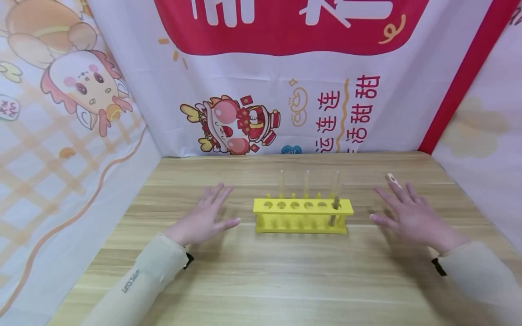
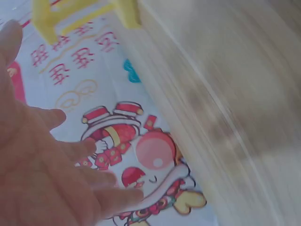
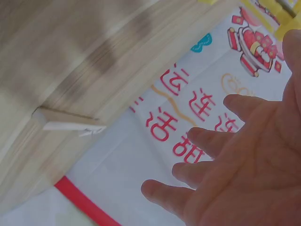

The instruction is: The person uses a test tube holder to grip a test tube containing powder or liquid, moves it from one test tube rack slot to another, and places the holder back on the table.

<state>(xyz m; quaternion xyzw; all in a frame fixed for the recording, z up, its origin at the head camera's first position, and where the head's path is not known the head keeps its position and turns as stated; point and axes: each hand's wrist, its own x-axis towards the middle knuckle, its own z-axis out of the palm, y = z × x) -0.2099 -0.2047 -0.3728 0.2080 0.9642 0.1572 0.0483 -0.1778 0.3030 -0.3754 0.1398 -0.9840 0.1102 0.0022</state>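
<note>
A yellow test tube rack point(image 1: 302, 210) stands on the table between the two hands. One test tube point(image 1: 332, 220) with dark grey contents leans slightly in its rightmost hole. Three clear test tubes point(image 1: 306, 182) stand upright along the back row, apparently over pegs. Left of the rack is my left hand point(image 1: 204, 219), fingers spread and nothing held; the left wrist view shows its bare palm point(image 2: 47, 174). On the other side, my right hand point(image 1: 420, 222) is also spread, apart from the rack. Just beyond its fingertips lies a small pale, flat piece point(image 1: 392, 179), its kind unclear.
The wood-grain table point(image 1: 261, 276) ends at a printed cloth point(image 1: 244, 68) hanging behind it. More patterned cloth point(image 1: 73, 181) hangs along the left side, and cloth with a red band point(image 1: 461, 81) borders the right.
</note>
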